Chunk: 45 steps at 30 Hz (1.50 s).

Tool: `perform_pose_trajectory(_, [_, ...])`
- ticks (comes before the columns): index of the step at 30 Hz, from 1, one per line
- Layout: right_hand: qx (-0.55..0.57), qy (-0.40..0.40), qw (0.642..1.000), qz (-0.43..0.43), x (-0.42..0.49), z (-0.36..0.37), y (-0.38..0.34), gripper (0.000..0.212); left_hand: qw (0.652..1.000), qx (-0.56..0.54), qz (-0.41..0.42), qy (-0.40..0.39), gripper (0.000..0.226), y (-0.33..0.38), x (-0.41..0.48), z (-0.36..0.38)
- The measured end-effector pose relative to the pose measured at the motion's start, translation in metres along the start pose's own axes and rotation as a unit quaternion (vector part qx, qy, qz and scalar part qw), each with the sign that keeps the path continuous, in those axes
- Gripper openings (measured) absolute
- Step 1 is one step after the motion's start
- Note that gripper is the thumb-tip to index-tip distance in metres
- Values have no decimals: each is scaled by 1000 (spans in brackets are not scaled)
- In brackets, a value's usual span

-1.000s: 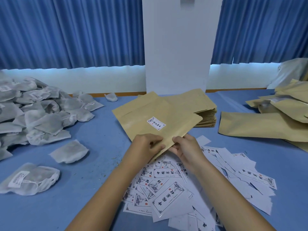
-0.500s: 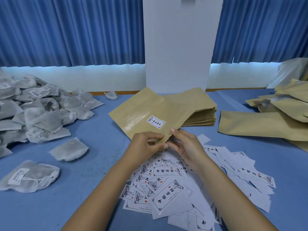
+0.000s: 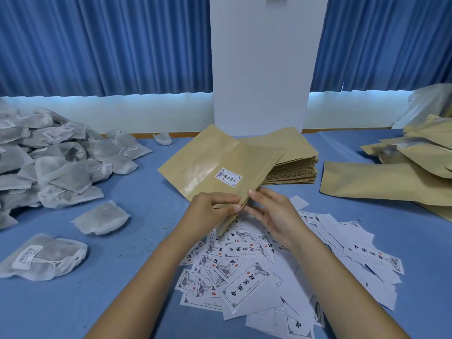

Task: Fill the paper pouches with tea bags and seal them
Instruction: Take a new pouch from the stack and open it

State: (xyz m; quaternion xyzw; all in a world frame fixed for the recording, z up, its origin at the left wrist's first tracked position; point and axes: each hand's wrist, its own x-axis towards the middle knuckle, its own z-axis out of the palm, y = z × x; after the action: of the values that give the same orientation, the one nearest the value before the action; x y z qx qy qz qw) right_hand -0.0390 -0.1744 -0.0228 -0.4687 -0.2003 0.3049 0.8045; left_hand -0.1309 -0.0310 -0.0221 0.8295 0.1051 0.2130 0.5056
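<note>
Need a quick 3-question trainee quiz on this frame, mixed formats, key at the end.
1. True or false: the left hand and the right hand both pinch the near end of the pouch that bears a white sticker.
2. Multiple choice: the big heap of tea bags lies A) to the person's left, B) to the person's right, C) on top of that pouch.
3. Short answer: what lies on the table directly behind the held pouch?
Key: 1 true; 2 A; 3 a stack of flat pouches.
</note>
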Motion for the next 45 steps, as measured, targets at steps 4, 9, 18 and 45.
perform_pose_trajectory(4, [-7, -10, 1000, -6, 1, -1, 1, 16, 1000, -13, 6, -24, 17, 1, -2, -3])
perform_pose_trajectory(9, [-51, 4, 999, -12, -1, 5, 7, 15, 983, 151, 79, 69, 17, 5, -8, 14])
perform_pose_trajectory(18, [-137, 85, 986, -45, 0, 20, 23, 13, 924, 336, 117, 141, 24, 15, -14, 27])
perform_pose_trajectory(45, [-270, 59, 954, -115, -4, 22, 16, 17, 917, 291, 188, 200, 14, 19, -19, 24])
